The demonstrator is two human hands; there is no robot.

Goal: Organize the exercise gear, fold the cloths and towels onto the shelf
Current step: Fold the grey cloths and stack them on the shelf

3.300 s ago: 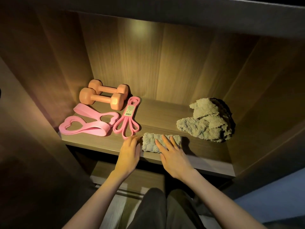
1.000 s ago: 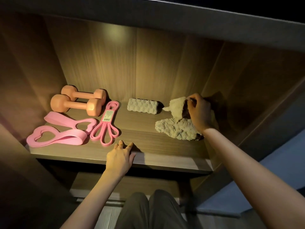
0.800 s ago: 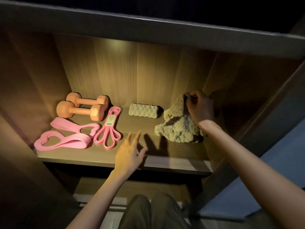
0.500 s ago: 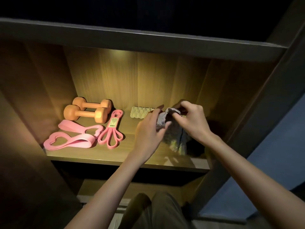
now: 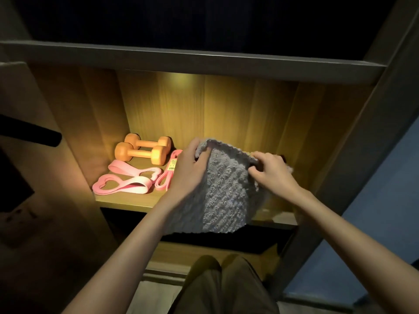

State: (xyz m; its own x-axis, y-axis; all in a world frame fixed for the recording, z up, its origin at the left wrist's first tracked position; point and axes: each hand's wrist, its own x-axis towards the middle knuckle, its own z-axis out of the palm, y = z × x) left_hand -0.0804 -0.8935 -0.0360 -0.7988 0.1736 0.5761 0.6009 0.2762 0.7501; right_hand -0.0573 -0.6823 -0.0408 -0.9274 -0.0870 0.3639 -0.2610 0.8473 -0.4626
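Towel (image 5: 223, 191): held up in front of the shelf (image 5: 127, 201), hanging past its front edge
Left hand (image 5: 189, 169): fingers closed on top left corner
Right hand (image 5: 271, 171): fingers pinched on top right edge
Dumbbells (image 5: 141, 149): 2, at back left

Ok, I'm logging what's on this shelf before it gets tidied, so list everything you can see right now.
dumbbells: two, orange, back left of the shelf, side by side
wide resistance bands: pink, front left; count unclear
thin looped band: one, pink with a label, right of the dumbbells
towel: one, grey, held up in front of the shelf
shelf: one, wooden, lit from above
left hand: gripping the towel's upper left edge
right hand: pinching the towel's upper right edge
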